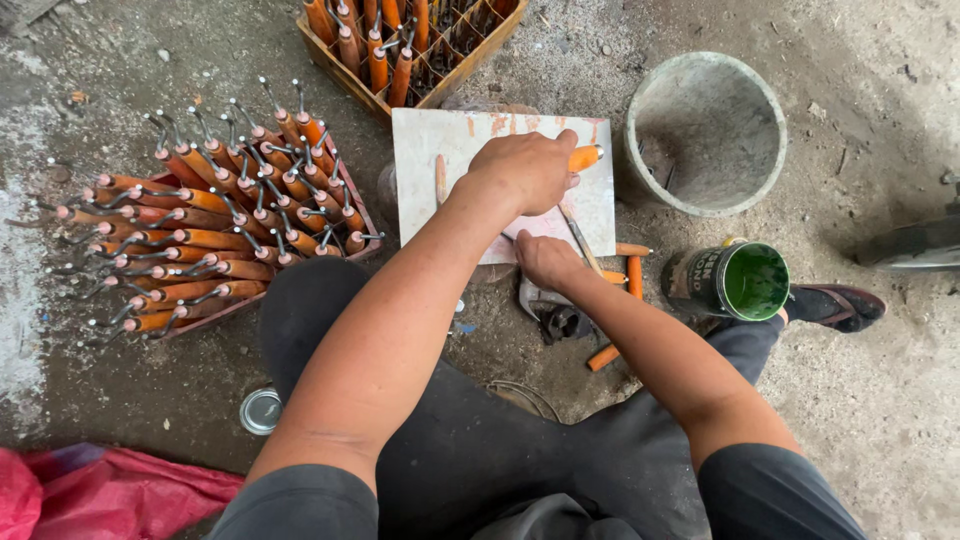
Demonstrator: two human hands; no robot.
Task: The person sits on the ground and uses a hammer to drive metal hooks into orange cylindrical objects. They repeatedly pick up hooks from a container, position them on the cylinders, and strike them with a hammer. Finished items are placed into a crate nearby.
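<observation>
My left hand [525,168] rests on a white tile [440,140] and is closed around an orange wooden handle [586,156] whose tip sticks out to the right. My right hand [545,260] sits at the tile's near edge, gripping a thin metal tool [580,240] that lies slanted across the tile. Another pale handle [440,178] lies on the tile to the left of my left hand. Loose orange handles [634,272] lie on the ground just right of my right hand.
A tray [355,190] stacked with several orange-handled hooked tools stands at left. A wooden crate [340,70] of more handles is at the top. A grey bucket [705,130], a can of green paint [740,282], a can lid [260,410] and red cloth [90,490] lie around.
</observation>
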